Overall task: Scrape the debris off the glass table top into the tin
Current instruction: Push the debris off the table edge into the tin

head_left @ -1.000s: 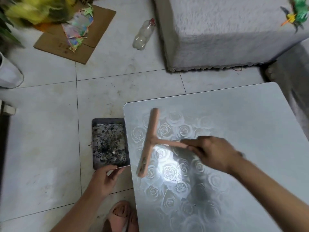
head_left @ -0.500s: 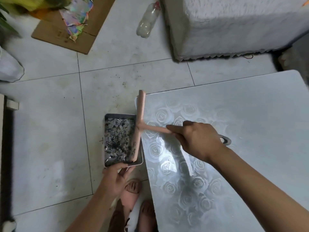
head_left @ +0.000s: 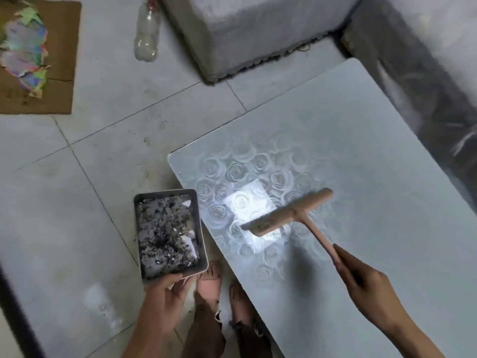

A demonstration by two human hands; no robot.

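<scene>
Two hands are at work around the glass table top (head_left: 361, 177), which I take as my landmark. My left hand (head_left: 165, 298) is off its near-left edge, fingers and thumb clamped on the near short rim of the tin (head_left: 202, 244). The tin sits just beside that table edge, its long side running along it, and its bed is covered with dark and pale speckled debris (head_left: 165, 233).

My right hand (head_left: 366, 285) is over the near part of the table top, closed around the end of the handle of the pink scraper (head_left: 291, 215). The handle slants away from me toward the table's middle, and the T-shaped blade lies crosswise over the rose pattern, next to a bright patch of reflected light. Whether the blade edge touches the glass, I cannot tell. The blade is well apart from the tin, further in on the table.

Below the table's near-left edge, my two feet in pink sandals (head_left: 210, 280) stand on the tiled floor (head_left: 64, 215). Far beyond the table's left corner lie a clear plastic bottle (head_left: 146, 34) and a sheet of cardboard (head_left: 62, 60) with colourful torn paper (head_left: 24, 50) on it.
</scene>
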